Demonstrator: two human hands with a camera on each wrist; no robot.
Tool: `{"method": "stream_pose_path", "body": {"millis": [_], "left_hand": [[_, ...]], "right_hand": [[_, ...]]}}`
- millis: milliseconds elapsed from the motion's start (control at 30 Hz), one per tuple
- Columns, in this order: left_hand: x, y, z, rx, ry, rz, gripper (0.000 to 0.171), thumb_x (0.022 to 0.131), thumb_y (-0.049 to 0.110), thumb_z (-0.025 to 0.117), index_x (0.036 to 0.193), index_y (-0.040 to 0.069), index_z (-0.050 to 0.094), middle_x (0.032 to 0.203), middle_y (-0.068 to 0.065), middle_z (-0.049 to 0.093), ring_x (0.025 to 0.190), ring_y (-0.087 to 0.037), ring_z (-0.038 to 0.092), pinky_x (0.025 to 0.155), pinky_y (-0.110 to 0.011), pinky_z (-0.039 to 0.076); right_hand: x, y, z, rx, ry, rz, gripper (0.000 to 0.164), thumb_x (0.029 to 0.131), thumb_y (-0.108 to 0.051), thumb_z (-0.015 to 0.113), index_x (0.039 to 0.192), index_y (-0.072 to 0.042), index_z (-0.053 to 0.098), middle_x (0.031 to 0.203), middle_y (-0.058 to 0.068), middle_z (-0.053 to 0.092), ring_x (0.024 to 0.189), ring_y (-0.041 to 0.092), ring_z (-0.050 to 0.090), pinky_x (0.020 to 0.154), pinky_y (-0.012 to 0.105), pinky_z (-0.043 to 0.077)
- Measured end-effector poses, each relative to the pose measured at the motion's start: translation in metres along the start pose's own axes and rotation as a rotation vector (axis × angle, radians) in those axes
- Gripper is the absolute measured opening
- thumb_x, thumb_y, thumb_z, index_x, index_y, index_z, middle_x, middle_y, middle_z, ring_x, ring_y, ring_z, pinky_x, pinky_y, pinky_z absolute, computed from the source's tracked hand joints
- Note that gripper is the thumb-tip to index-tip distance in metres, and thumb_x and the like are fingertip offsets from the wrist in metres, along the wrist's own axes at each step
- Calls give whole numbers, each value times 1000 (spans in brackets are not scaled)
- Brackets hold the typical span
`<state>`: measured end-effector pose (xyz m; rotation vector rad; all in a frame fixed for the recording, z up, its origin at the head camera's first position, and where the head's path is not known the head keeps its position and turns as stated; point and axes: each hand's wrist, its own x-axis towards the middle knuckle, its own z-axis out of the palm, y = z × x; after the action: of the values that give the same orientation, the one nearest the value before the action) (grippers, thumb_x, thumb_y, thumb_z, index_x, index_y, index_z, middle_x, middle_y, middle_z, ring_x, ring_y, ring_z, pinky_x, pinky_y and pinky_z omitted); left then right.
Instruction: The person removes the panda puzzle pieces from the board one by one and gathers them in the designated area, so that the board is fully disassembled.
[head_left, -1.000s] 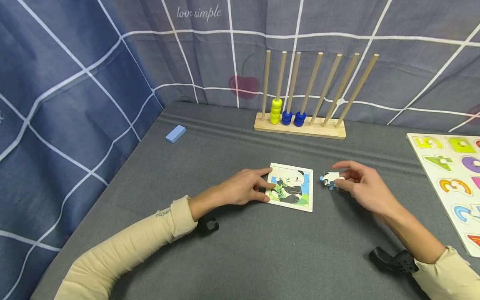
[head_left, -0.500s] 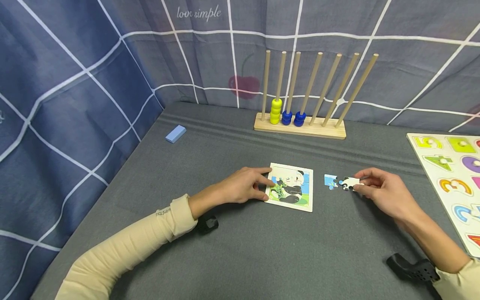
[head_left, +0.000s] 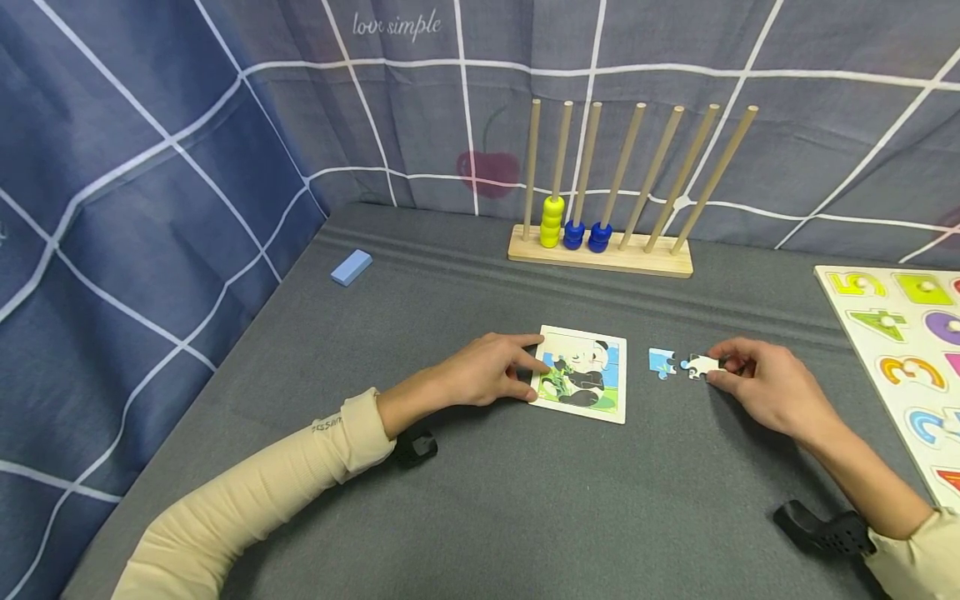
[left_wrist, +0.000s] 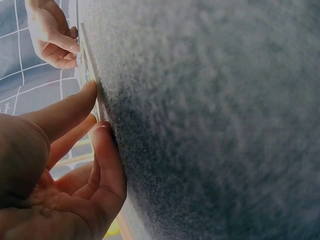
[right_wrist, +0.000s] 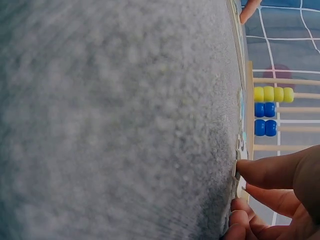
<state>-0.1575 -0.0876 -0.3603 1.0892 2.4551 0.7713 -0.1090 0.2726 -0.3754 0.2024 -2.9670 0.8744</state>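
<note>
The grip of the right hand (head_left: 772, 387) pinched a white-and-black puzzle piece (head_left: 703, 367) between thumb and fingers, to the right of the panda puzzle board (head_left: 622, 379). A blue knob on this piece pointed toward the board. The right wrist view showed the piece nearly edge-on, so contact with the tabletop (head_left: 562, 500) could not be confirmed. A blue puzzle piece (head_left: 660, 360) lay flat between the held piece and the panda puzzle board, near both. The grip of the left hand (head_left: 487, 371) was spread along the board's left edge, with thumb and fingertips touching it. The board lay flat, picture side up. Behind the board stood an abacus (head_left: 645, 262) with seven upright rods (head_left: 660, 154), yellow beads (head_left: 552, 222) and blue beads (head_left: 573, 237). A light-blue block (head_left: 352, 267) lay well apart from the board, to its left and rear. A number board (head_left: 870, 350) lay to its right, beyond the right hand. A gridded curtain (head_left: 412, 125) hung behind the board and to its left.
</note>
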Motion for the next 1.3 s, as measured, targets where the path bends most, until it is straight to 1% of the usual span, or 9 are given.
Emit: {"method": "stream_pose_path", "body": {"millis": [200,333,600,800,967,1100,1300], "left_hand": [[-1,1,-1,3,1,4,38,88,17,77,124,7,70,151,-20,40,57,-1,52,70,-25,46],[-1,1,-1,4,0,-1,38,88,17,77,124,8,70,151,-19,41,59,-1,53,70,-24,46],[-1,0,-1,8,0,-3,38,88,17,77,124,8,70,151,-19,41,59,-1,52,71,-24,46],[0,0,0,15,-4,-11,38,88,17,77,124,8,70,151,-18,41,60,-2,52,73,-26,46],[1,1,0,22,-7,-15,38,87,18,77,123,9,71,151,-18,41,62,-3,53,73,-26,46],[2,1,0,21,-7,-16,38,87,18,77,123,9,71,151,-18,41,63,-3,53,72,-26,46],[2,1,-1,19,-14,-23,38,87,18,77,123,9,71,151,-17,41,63,-3,54,72,-26,45]], "right_hand": [[1,0,1,1,-17,-10,25,90,-12,71,109,3,69,79,2,57,63,10,45,57,30,33],[2,-1,1,8,-20,-10,24,91,-13,70,109,3,69,78,1,55,63,10,44,56,30,33],[6,-10,1,30,7,-48,26,90,-12,72,112,3,69,89,9,58,69,15,46,59,30,35],[7,-29,11,64,-3,-102,27,89,-9,74,114,1,69,94,12,59,74,18,46,60,31,35],[7,-51,24,76,-52,-152,26,90,-10,72,115,-2,70,95,11,59,73,19,46,61,35,35],[11,-67,31,110,-87,-169,26,91,-9,70,116,-3,70,96,11,59,72,18,46,62,36,37],[22,-84,38,127,-153,-189,28,91,-10,70,119,-3,71,90,8,52,70,17,43,60,34,35]]}}
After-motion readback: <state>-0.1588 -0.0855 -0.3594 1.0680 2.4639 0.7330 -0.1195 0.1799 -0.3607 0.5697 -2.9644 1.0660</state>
